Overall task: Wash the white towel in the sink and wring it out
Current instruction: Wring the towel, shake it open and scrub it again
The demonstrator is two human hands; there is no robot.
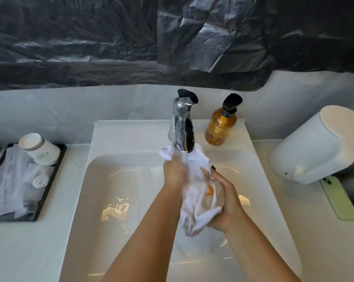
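Observation:
The white towel (196,202), with orange marks on it, hangs bunched up over the white sink (111,200), directly under the chrome faucet (183,127). Water runs from the spout onto the cloth. My left hand (174,174) grips the towel's upper part just below the spout. My right hand (225,200) holds the lower bunch from the right side, fingers curled round it. The towel's bottom end droops below both hands.
An amber soap pump bottle (220,127) stands right of the faucet. A white dispenser-like appliance (318,147) and a green phone (341,200) lie on the right counter. A black tray (39,200) at left holds paper cups (39,148) and wrapped packets.

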